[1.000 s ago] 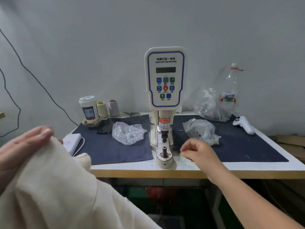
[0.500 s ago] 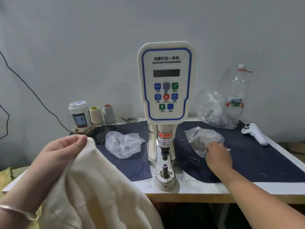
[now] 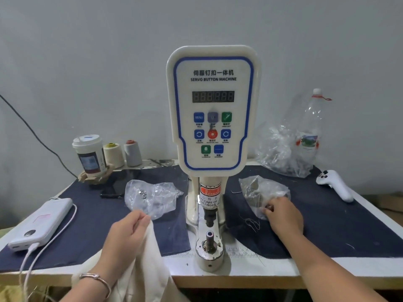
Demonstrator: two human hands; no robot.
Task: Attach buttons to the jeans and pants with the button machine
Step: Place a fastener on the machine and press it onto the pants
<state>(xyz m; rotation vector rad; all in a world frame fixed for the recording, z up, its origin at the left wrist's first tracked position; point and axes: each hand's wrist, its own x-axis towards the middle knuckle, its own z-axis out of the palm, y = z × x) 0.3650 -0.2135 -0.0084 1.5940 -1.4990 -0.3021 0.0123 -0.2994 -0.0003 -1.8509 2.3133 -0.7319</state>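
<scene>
Your left hand (image 3: 128, 234) grips the cream pants (image 3: 150, 269). Your right hand (image 3: 283, 216) has its fingers curled into the clear bag (image 3: 259, 190) beside the button machine (image 3: 212, 110).

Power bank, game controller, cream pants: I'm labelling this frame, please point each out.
power bank (image 3: 41, 223), head view, middle of its white top face.
game controller (image 3: 335, 185), head view, its white handle.
cream pants (image 3: 146, 267), head view, fold beside the left hand.

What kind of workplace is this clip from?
Likely a small garment workshop: a servo button machine stands on the table, thread cones sit by the wall, and the left hand holds cream fabric.
</scene>
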